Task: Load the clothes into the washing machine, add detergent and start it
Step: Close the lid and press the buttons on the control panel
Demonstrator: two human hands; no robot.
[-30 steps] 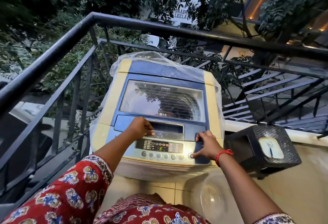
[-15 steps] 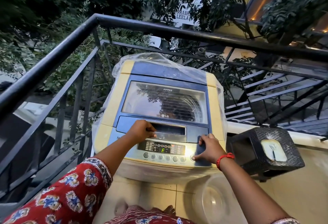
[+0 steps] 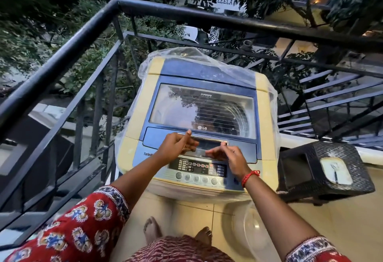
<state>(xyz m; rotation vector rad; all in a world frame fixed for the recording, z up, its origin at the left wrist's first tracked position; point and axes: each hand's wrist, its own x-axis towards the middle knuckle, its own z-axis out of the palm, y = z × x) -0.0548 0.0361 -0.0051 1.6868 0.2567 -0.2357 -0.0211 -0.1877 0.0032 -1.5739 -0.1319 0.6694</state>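
A yellow and blue top-loading washing machine (image 3: pixel 267 120) stands against the balcony railing, its glass lid (image 3: pixel 203 110) down. A clear plastic cover (image 3: pixel 207 58) is pushed back over its rear. My left hand (image 3: pixel 178 147) has its fingers curled into the lid handle recess (image 3: pixel 209 144) with the thumb up. My right hand (image 3: pixel 228 156) hovers just right of it, fingers loosely spread and pointing into the same recess. The lit control panel (image 3: pixel 196 166) with its row of round buttons lies below both hands. No clothes or detergent are visible.
A black metal railing (image 3: pixel 87 31) runs along the left and behind the machine. A black wicker stool (image 3: pixel 331 178) with a pale square object on top stands to the right. A translucent plastic tub (image 3: pixel 246 226) rests on the tiled floor beside my bare feet.
My right hand has left the right end of the control panel and moved up-left to the lid handle. My left hand stays at the handle, thumb now raised.
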